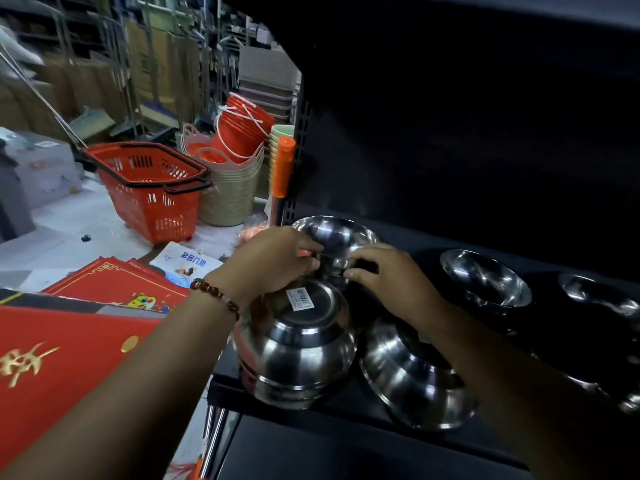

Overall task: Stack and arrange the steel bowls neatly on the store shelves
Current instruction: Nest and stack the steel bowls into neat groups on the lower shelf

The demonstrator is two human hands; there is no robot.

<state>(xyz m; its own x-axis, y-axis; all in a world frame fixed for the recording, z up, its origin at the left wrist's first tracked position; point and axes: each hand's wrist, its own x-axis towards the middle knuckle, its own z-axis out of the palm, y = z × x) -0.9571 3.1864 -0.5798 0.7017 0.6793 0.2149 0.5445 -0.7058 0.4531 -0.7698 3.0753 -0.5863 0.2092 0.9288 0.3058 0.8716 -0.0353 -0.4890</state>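
Note:
A steel bowl point(337, 237) stands upright near the back left of the dark shelf point(332, 407). My left hand point(273, 258) and my right hand point(388, 278) grip its lower part from either side. In front of it, a stack of upturned steel bowls point(298, 355) with a barcode sticker on top sits at the shelf's left front. Another upturned bowl point(412, 379) lies tilted under my right forearm. An upright stack of bowls point(485, 282) stands to the right, with more bowls point(602, 299) in the dim far right.
A red shopping basket point(152, 188) stands on the floor to the left, with beige tubs point(232, 188) and red buckets point(242, 129) behind it. Red printed sheets point(69, 358) lie at lower left. The shelf upright point(298, 161) rises beside an orange handle point(282, 168).

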